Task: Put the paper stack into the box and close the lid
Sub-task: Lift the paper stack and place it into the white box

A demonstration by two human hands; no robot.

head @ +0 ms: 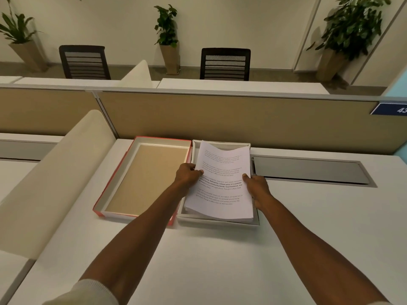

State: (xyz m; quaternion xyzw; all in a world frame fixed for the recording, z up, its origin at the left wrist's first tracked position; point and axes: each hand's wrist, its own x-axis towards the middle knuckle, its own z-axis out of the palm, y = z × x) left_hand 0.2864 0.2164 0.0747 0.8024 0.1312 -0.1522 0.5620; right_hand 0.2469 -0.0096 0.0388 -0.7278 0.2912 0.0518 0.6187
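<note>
A stack of white printed paper [222, 172] is held over a shallow white box [217, 221] on the desk, its far end sagging down inside the box. My left hand [187, 175] grips the stack's left edge, thumb on top. My right hand [257, 188] grips the right edge the same way. The near end of the stack sits above the box's front rim. The lid [114, 188], red outside with a tan inner face, lies upside down on the desk, touching the box's left side.
A white desk [209, 260] carries everything. A grey cable flap [308, 170] is recessed to the right of the box. A tan partition [220, 119] stands right behind, a cream curved divider [55, 172] to the left. Chairs and potted plants stand beyond.
</note>
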